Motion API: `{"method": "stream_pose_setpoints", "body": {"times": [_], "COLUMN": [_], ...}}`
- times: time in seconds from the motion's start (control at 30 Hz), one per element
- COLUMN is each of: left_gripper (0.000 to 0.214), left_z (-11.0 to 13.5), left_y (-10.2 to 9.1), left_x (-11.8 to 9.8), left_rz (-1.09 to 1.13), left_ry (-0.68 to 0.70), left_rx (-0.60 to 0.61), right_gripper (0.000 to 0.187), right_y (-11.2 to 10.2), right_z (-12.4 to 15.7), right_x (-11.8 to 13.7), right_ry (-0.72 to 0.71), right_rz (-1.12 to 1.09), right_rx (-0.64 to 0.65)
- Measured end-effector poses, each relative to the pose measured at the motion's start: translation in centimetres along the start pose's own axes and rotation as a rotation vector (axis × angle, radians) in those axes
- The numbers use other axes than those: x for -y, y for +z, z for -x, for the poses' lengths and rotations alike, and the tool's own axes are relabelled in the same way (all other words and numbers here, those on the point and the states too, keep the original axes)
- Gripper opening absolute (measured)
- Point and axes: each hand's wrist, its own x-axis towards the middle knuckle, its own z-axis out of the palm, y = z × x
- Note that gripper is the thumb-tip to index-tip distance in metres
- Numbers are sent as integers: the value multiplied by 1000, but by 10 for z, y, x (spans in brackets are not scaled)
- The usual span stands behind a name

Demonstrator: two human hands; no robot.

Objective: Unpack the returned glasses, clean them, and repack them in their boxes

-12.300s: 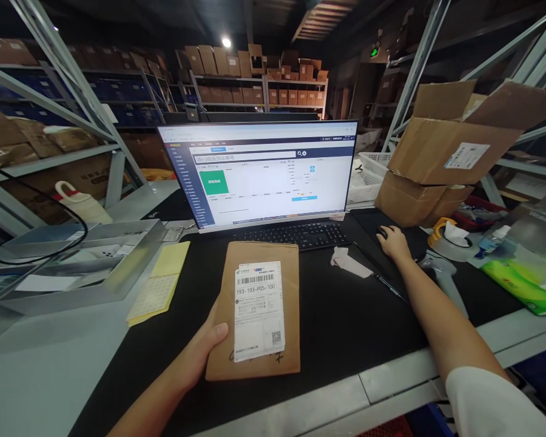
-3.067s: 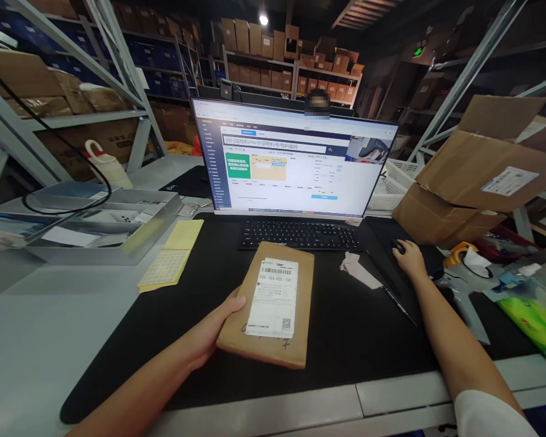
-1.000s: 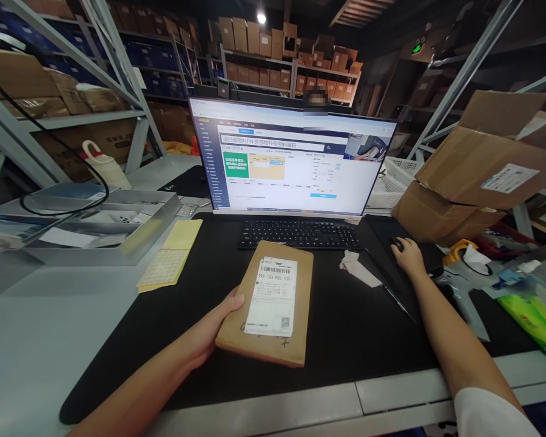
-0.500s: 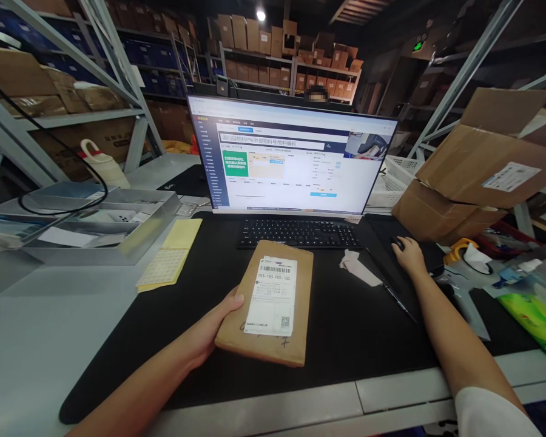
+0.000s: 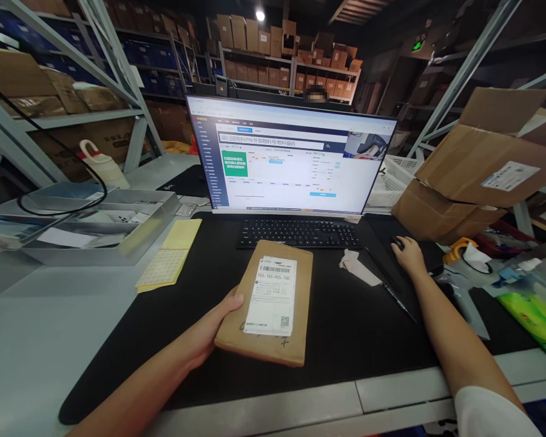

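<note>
My left hand [image 5: 216,318] grips the left edge of a small brown cardboard box [image 5: 299,321], its thumb on top and its other fingers hidden beneath. A white shipping label [image 5: 272,297] with a barcode covers much of the box's upper face. The box is held over the black desk mat [image 5: 346,334], tilted toward me. My right hand [image 5: 410,256] is wrapped over a black computer mouse [image 5: 397,244] at the right. Between the hands and the monitor [image 5: 277,176] lies a black keyboard [image 5: 295,233]. The lit screen shows a web page with a green panel.
Left of the mat are a yellow notepad [image 5: 169,258] and a grey tray [image 5: 131,237] of papers. A crumpled tissue [image 5: 359,267] and a pen [image 5: 398,301] lie right of the box. Open cartons [image 5: 486,161] and a green packet [image 5: 532,321] stand at the right.
On the screen, a tan picture panel beside the green one has gone, leaving white there. Both hands and the box have stayed in place.
</note>
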Motion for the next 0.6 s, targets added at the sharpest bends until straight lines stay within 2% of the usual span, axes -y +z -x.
{"method": "stream_pose_setpoints", "body": {"times": [0.4,0.6], "left_gripper": [64,77], "left_z": [1,4], "left_y": [0,4], "left_x": [1,3], "left_rz": [-2,-22], "left_ry": [20,34], "left_rx": [12,41], "right_gripper": [50,52], "right_y": [2,0], "right_z": [-1,-1], "right_x": [-2,1], "right_ry": [-5,8], "right_rz": [-12,-18], "right_rx": [40,51]}}
